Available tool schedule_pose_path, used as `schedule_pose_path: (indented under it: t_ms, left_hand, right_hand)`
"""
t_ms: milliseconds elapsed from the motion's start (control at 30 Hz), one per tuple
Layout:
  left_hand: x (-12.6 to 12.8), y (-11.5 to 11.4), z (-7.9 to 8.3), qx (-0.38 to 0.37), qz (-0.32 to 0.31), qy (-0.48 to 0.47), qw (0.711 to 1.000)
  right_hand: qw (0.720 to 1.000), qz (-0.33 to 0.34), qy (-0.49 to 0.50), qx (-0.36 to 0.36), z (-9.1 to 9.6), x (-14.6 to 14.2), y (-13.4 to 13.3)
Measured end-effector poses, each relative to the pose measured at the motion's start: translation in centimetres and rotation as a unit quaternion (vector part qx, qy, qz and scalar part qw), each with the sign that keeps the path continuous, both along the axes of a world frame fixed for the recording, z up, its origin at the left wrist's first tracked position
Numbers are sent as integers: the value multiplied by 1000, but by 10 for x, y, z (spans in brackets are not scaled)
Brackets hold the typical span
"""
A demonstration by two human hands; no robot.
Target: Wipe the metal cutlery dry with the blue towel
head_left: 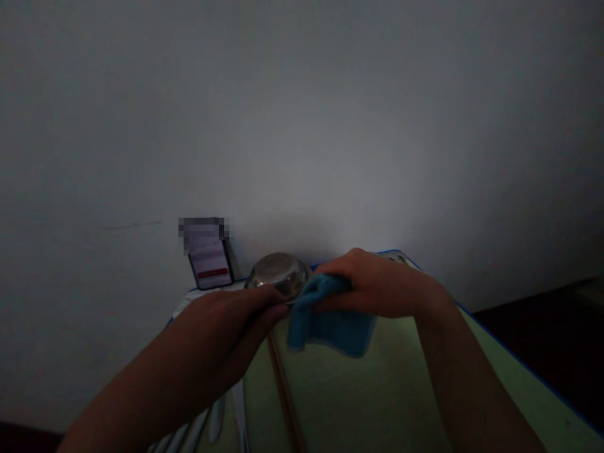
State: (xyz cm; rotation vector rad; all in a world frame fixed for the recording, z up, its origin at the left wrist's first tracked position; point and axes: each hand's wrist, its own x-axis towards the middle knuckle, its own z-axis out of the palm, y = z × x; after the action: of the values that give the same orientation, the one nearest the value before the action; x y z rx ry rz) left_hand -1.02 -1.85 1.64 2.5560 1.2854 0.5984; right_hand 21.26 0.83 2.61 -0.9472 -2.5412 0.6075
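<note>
My left hand (255, 308) is closed, pinching a thin, pale, shiny strip (290, 302) that shows just past the fingertips. Its kind is hidden by the hand and the cloth. A blue cloth (342, 330) is gripped in my right hand (372, 286), its top folded around the strip's far end and its lower part hanging loose. Both hands meet above the table, in front of an upturned metal bowl (280, 267). Below them lies a pair of brown chopsticks (284, 393) on the green tabletop (377, 402).
A phone (212, 261) leans against the grey wall (302, 126) at the table's back left. Several pale, long-handled utensils (216, 420) lie at the front left, partly under my left forearm. A blue edge (514, 358) borders the table's right side.
</note>
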Motion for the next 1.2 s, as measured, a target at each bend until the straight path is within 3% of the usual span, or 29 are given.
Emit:
schedule_pose_path:
  t_ms: [100, 200, 367, 800, 1033, 1200]
  left_hand:
    - [-10, 2, 2, -6, -7, 50, 999]
    - [-17, 5, 1, 15, 16, 34, 999]
    - [-13, 1, 3, 45, 25, 42, 998]
    - [6, 0, 3, 70, 5, 61, 996]
    - [5, 3, 0, 17, 13, 38, 999]
    - [3, 8, -8, 3, -8, 33, 999]
  right_hand:
    - [999, -46, -12, -18, -5, 10, 4]
    - [996, -93, -13, 8, -8, 18, 6]
    - [992, -113, -20, 42, -8, 19, 5]
    - [998, 6, -1, -64, 2, 9, -3]
    - [997, -14, 47, -66, -5, 14, 6]
    - [991, -79, 88, -57, -11, 27, 11]
